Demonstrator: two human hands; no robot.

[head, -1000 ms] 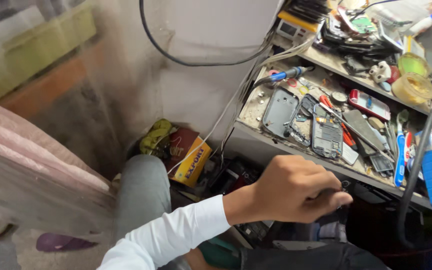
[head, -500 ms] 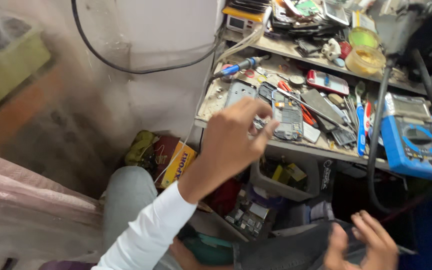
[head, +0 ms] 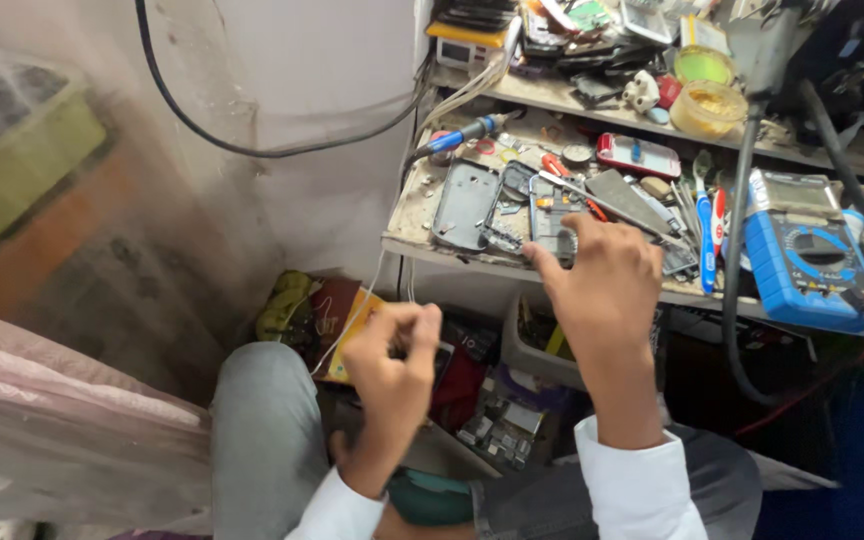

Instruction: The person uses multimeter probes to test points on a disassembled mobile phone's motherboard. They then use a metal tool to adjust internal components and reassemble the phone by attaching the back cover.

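My right hand (head: 602, 285) reaches up to the lower shelf (head: 412, 235), with its thumb and curled fingers closed over the near end of an opened phone (head: 550, 212) that lies flat there. Beside this phone lie a grey phone back cover (head: 464, 203) and other phone parts. My left hand (head: 392, 360) hovers lower, over my lap, with thumb and fingertips pinched together; anything between them is too small to see. A thin white wire (head: 352, 320) runs just left of it. Both arms wear white sleeves.
A blue multimeter (head: 802, 250) sits at the shelf's right end, with a thick black cable (head: 737, 250) hanging in front. A screwdriver (head: 467, 132), tweezers, a red phone (head: 638, 156) and yellow jars (head: 707, 105) crowd the shelves. Boxes of parts (head: 542, 345) stand below. The wall is at left.
My left hand has drawn back from the shelf down toward my lap. My right hand has come up from the lower right onto the opened phone. The view has shifted.
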